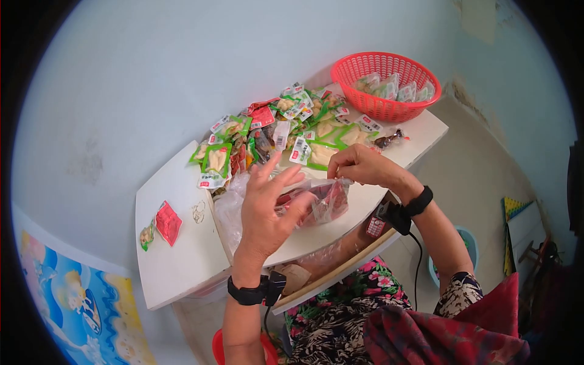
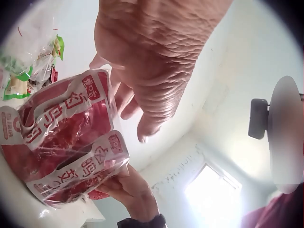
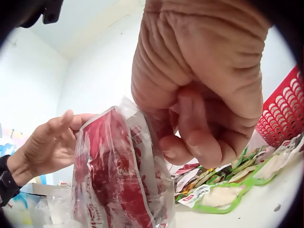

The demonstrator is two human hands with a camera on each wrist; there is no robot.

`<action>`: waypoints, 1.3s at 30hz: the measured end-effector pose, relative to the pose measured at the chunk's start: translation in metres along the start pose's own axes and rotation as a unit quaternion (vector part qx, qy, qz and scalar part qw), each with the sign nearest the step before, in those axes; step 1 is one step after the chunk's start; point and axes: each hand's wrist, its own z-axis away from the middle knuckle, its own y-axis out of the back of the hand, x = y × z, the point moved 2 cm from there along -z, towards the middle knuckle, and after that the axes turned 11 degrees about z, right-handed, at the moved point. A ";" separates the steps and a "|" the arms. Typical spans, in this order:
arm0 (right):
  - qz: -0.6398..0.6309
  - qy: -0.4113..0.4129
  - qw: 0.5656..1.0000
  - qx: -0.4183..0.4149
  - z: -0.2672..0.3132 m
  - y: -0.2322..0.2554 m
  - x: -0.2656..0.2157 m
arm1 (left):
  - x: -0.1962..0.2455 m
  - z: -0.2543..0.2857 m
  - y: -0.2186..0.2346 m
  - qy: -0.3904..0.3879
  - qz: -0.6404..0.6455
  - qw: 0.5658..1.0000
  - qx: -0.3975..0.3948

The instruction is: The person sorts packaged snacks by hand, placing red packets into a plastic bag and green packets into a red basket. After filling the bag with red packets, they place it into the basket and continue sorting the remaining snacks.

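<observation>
A clear plastic bag (image 1: 331, 204) holding red-and-white packets (image 2: 71, 128) stands at the table's front edge. My right hand (image 1: 365, 167) pinches the bag's top edge at its right side; in the right wrist view the fingers of that hand (image 3: 202, 95) are curled beside the bag (image 3: 118, 175). On the bag's left, my left hand (image 1: 267, 207) is raised with fingers spread; in the left wrist view that hand (image 2: 147, 61) is beside the bag's upper edge, and whether its fingertips touch the plastic I cannot tell.
Behind the bag lies a pile of green, white and red food packets (image 1: 261, 131). A red basket (image 1: 389, 109) with packets stands at the back right. On the left part of the table are a red packet (image 1: 167, 224) and a small green one (image 1: 147, 236). Below is an open drawer (image 1: 340, 255).
</observation>
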 end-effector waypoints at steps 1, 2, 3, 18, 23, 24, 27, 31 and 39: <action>0.005 -0.006 1.000 -0.006 0.000 0.000 0.000 | 0.001 0.000 -0.003 -0.007 -0.003 1.000 -0.015; 0.010 -0.012 1.000 -0.012 0.000 0.001 0.000 | 0.000 0.000 -0.005 -0.014 -0.005 0.999 -0.030; 0.015 -0.018 1.000 -0.018 0.000 0.001 0.001 | -0.001 0.000 -0.008 -0.022 -0.008 0.999 -0.045; 0.315 0.206 0.922 0.090 0.024 -0.014 -0.079 | -0.033 0.012 -0.012 0.170 0.186 0.965 -0.067; 0.313 0.174 0.931 0.070 0.011 -0.022 -0.064 | -0.039 0.020 -0.011 0.177 0.175 0.966 -0.065; 0.321 0.179 0.927 0.070 0.010 -0.023 -0.064 | -0.041 0.022 -0.012 0.181 0.190 0.963 -0.062; 0.399 0.193 0.894 0.070 0.004 -0.030 -0.061 | -0.035 0.025 -0.013 0.183 0.205 0.961 -0.041; 0.445 0.193 0.872 0.063 -0.002 -0.030 -0.054 | -0.038 0.036 -0.018 0.189 0.195 0.962 0.021; 0.248 0.183 0.933 0.188 0.007 0.012 -0.042 | -0.044 0.068 -0.046 0.184 0.264 0.926 0.197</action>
